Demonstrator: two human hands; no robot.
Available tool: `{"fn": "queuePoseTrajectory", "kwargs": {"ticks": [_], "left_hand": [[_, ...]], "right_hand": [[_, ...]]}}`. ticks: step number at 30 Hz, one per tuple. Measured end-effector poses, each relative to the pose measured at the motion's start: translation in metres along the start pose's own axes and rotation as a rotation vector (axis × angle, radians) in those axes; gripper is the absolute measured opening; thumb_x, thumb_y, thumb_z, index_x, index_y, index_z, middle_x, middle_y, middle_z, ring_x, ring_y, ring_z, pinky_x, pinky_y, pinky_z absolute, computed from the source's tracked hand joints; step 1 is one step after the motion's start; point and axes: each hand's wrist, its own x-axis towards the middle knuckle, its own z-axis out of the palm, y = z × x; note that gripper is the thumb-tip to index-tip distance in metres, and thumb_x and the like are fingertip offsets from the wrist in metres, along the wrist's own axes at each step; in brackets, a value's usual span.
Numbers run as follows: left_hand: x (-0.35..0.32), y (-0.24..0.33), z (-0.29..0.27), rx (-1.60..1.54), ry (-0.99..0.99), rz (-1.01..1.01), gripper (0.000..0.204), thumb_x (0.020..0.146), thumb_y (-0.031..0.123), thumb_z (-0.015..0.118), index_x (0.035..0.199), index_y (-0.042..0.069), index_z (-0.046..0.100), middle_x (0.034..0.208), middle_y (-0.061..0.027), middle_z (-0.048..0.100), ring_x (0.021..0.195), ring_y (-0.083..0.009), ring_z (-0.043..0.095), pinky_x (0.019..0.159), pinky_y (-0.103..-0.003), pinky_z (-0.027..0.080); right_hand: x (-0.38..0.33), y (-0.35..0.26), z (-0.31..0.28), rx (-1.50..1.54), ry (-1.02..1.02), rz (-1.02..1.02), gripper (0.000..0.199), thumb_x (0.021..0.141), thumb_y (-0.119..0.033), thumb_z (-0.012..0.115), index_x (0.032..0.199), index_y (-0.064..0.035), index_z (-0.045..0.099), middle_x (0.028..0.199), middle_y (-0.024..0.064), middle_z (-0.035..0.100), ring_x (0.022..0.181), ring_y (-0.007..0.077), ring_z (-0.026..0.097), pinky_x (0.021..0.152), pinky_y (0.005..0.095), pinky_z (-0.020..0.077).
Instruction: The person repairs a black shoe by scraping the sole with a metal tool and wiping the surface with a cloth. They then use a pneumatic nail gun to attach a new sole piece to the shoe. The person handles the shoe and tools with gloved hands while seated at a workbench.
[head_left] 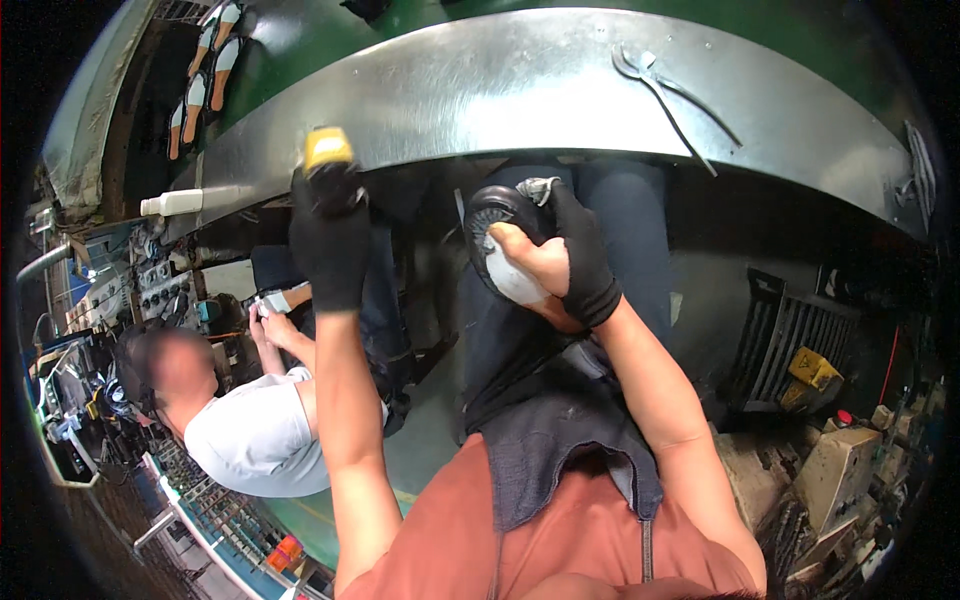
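Observation:
My right hand (575, 250), in a black glove with bare fingertips, grips a black shoe upper (490, 208) above my lap. Its underside faces up, with gathered edges around a white and tan insole (512, 284). The thumb presses on that insole. To the left, my left hand (330, 235), also in a black glove, is raised near the bench edge. Its fingers are closed round a yellow-and-black tool (328, 150), which motion smears, so I cannot make out its exact kind. The two hands are apart, and the tool does not touch the shoe.
A metal bench (480, 90) curves across the front, with pincers (655, 85) lying on it. A white bottle (172, 203) stands out at left. Several shoe pieces (205, 85) lie far left. A co-worker (255, 430) sits close on my left. A dark slatted crate (795, 330) is at right.

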Motion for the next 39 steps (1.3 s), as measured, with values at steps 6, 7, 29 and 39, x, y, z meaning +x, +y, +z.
{"fn": "queuePoseTrajectory", "kwargs": {"ticks": [6, 7, 29, 39], "left_hand": [[0.078, 0.009, 0.077, -0.005, -0.209, -0.175, 0.072, 0.083, 0.024, 0.063, 0.138, 0.001, 0.023, 0.097, -0.0289, 0.064, 0.089, -0.0433, 0.064, 0.073, -0.049, 0.052], [0.086, 0.005, 0.093, 0.031, -0.267, -0.170, 0.074, 0.084, 0.028, 0.064, 0.137, -0.003, 0.023, 0.105, -0.0303, 0.062, 0.096, -0.0432, 0.062, 0.078, -0.049, 0.051], [-0.107, 0.106, 0.036, -1.136, -0.638, -0.150, 0.059, 0.074, 0.018, 0.074, 0.126, 0.006, 0.050, 0.121, -0.0097, 0.058, 0.111, -0.0237, 0.057, 0.096, -0.036, 0.045], [-0.159, 0.063, 0.053, -1.455, -0.768, -0.356, 0.039, 0.075, 0.011, 0.076, 0.111, 0.007, 0.062, 0.103, -0.0068, 0.066, 0.094, -0.0185, 0.063, 0.083, -0.033, 0.051]], "right_hand": [[0.007, 0.006, -0.022, 0.296, -0.102, 0.196, 0.023, 0.079, -0.016, 0.072, 0.096, -0.0016, 0.065, 0.090, 0.0074, 0.068, 0.079, 0.0160, 0.063, 0.075, 0.0304, 0.0507], [0.009, 0.008, -0.024, 0.284, -0.090, 0.168, 0.023, 0.079, -0.015, 0.072, 0.096, -0.0016, 0.065, 0.090, 0.0074, 0.068, 0.080, 0.0159, 0.063, 0.075, 0.0304, 0.0507], [-0.019, -0.019, -0.036, 0.257, -0.207, 0.205, 0.042, 0.080, -0.021, 0.072, 0.113, -0.0028, 0.055, 0.102, 0.0089, 0.061, 0.093, 0.0178, 0.058, 0.086, 0.0311, 0.0462], [-0.057, -0.036, -0.032, 0.017, -0.335, 0.045, 0.060, 0.080, -0.023, 0.072, 0.129, -0.0016, 0.043, 0.121, 0.0148, 0.055, 0.114, 0.0231, 0.053, 0.100, 0.0339, 0.0388]]}}
